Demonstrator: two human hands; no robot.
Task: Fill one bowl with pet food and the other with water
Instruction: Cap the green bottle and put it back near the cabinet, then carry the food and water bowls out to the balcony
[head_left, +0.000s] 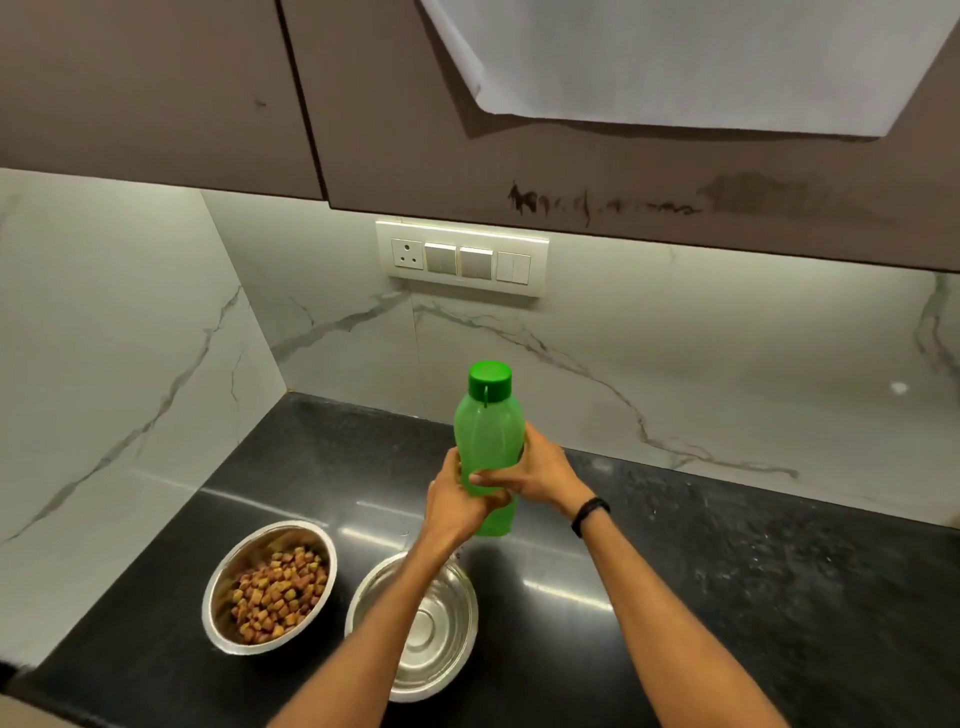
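A green plastic bottle (488, 441) with its green cap (490, 381) on stands upright at the middle of the black counter. My left hand (457, 501) wraps its lower left side and my right hand (540, 470) grips it from the right, fingers across the front. A steel bowl (223, 571) at the front left holds brown pet food pieces (280, 590). Beside it, to the right, a second steel bowl (447, 629) has no food in it; my left forearm crosses over it.
The black counter (753, 597) runs right along a marble backsplash, with a corner wall at the left. A switch panel (462, 258) sits on the wall above the bottle. Brown cabinets (156, 93) hang overhead.
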